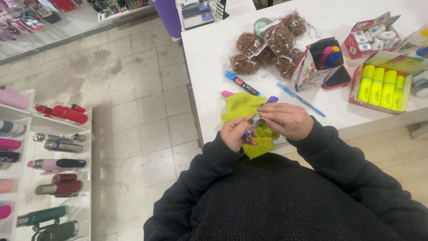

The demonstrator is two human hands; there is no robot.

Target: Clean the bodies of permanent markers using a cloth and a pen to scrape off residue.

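Both my hands hold one purple-capped marker (257, 117) over a yellow-green cloth (244, 108) at the white counter's near edge. My left hand (236, 134) grips the marker's lower end. My right hand (286, 119) pinches its upper part near the purple cap. A pink marker (227, 94) pokes out from under the cloth's far-left side. My dark knitted sleeves fill the bottom of the view.
On the white counter (209, 49) lie a blue-capped marker (242, 83), a blue pen (299, 99), bags of rubber bands (267, 44), an open box of coloured markers (318, 62), a box of yellow highlighters (383, 87) and a box of erasers (370, 38). A white shelf of bottles (53, 169) stands at left.
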